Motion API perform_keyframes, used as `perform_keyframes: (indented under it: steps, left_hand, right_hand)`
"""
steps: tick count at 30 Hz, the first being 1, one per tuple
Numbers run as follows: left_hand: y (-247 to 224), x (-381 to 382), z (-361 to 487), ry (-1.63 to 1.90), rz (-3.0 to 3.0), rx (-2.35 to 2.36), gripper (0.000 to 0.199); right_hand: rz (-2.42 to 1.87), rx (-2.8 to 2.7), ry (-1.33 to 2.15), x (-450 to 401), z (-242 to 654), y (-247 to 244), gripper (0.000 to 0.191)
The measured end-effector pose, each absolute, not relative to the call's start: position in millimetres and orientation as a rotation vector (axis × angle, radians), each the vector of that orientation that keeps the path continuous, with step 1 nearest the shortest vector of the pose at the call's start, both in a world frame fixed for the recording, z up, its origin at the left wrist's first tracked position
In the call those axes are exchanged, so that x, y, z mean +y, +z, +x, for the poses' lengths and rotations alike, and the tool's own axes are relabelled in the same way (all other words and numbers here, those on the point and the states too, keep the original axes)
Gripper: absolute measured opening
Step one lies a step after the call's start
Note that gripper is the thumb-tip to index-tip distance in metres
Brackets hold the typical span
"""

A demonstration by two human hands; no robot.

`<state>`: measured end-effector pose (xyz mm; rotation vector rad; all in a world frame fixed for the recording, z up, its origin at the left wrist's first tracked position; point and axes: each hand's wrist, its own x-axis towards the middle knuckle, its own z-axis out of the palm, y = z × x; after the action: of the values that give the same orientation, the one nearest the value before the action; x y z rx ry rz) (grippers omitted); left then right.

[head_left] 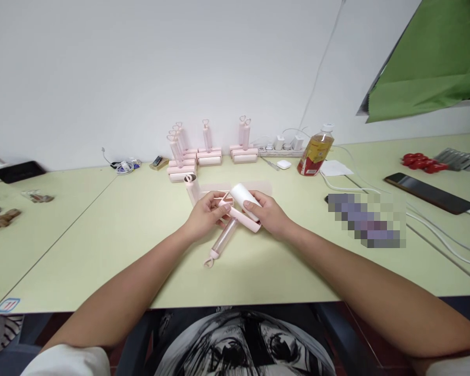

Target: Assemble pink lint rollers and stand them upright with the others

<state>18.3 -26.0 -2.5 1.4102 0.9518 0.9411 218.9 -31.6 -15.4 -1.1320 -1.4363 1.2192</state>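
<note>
My left hand (207,215) is closed on a pink lint roller (246,218), gripping the left end of its head. The roller's clear handle (224,239) slants down toward me and ends in a heart-shaped loop. In my right hand (273,215) is a white sticky-paper roll (241,194), tilted and against the open side of the pink head. Whether the roll is seated on the head, I cannot tell. Just behind my left hand stands another pink lint roller part (191,189) with a loop at its top, partly hidden. A pale pink translucent strip (260,187) lies behind both hands.
Several pink lint rollers (182,169) stand in groups along the wall. To the right are a drink bottle (316,150), a power strip (278,152), white cables, a black phone (429,193) and red-handled tools (423,163). A dark tablet (19,171) is at far left.
</note>
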Motion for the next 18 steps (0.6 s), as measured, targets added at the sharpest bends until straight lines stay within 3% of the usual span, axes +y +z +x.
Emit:
perform_keyframes:
  steps: [6, 18]
  left_hand:
    - [6.3, -24.4, 11.3, 0.952, 1.392, 1.004, 0.046]
    - [5.1, -28.0, 7.6, 0.793, 1.543, 1.021, 0.044]
  right_hand:
    - [-1.133, -1.33, 1.4, -34.0, 221.2, -11.0, 0.047]
    - [-1.253, -1.336, 1.06, -30.1, 227.2, -5.7, 0.05]
